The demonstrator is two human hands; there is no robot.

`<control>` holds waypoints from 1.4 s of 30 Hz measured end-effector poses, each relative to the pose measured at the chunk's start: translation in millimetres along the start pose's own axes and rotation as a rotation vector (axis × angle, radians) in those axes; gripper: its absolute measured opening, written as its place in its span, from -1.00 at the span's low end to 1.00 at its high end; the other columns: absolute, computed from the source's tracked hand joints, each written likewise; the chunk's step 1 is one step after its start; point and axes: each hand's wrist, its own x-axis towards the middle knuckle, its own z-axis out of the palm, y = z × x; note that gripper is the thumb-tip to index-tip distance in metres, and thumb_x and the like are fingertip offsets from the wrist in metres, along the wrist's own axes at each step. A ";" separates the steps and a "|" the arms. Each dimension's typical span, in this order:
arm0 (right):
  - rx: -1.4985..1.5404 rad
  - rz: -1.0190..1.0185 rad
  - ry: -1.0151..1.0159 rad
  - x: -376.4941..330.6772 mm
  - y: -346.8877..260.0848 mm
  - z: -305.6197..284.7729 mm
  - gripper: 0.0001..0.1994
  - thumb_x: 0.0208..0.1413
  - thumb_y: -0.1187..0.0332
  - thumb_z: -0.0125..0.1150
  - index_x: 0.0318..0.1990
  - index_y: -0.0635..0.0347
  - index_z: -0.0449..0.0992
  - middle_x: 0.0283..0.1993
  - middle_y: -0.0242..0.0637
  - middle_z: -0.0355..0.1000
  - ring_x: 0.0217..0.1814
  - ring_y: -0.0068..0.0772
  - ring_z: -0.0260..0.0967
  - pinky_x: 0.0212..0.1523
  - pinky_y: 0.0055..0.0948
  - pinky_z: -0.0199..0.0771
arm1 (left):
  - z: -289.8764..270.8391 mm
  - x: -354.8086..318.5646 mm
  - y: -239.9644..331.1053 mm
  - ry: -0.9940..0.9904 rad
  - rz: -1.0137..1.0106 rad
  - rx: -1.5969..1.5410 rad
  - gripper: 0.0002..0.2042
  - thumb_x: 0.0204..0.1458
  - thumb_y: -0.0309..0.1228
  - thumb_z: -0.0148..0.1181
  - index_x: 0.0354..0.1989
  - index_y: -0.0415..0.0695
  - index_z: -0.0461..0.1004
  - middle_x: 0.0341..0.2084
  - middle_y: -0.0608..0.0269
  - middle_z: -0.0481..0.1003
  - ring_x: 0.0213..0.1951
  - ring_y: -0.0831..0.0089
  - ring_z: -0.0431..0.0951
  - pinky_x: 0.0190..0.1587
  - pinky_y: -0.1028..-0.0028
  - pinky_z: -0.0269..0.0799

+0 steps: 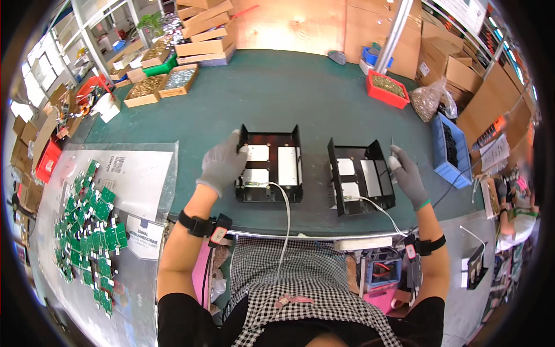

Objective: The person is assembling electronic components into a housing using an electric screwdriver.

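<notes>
Steadying the left black tray [269, 166] with the left hand [222, 165] closed on its wall helps; right hand [406, 175] pinches a thin tool [392, 149] beside the right black tray [362, 176].

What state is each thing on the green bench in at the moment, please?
Left black tray: flat on the bench, open top, white cable trailing off its front edge.
Right black tray: flat, open top, white cable at its front.
Left hand: gloved, touching the left tray's side wall.
Right hand: gloved, at the right tray's side wall.
Green circuit boards: loose, spread out on plastic sheet.
Red bin: filled with small parts.
</notes>
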 end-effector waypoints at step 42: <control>0.104 -0.353 0.131 58.3 -56.2 22.6 -0.55 0.22 0.32 -0.11 0.26 0.22 0.23 -0.45 -0.41 0.26 -0.54 -0.72 0.14 -0.50 -0.71 0.19 | -103.7 -209.5 -185.7 0.385 -0.572 0.833 -0.68 -0.19 -0.20 0.30 -0.32 -0.14 0.49 -0.28 0.17 0.42 -0.07 0.20 0.34 0.30 0.12 -0.04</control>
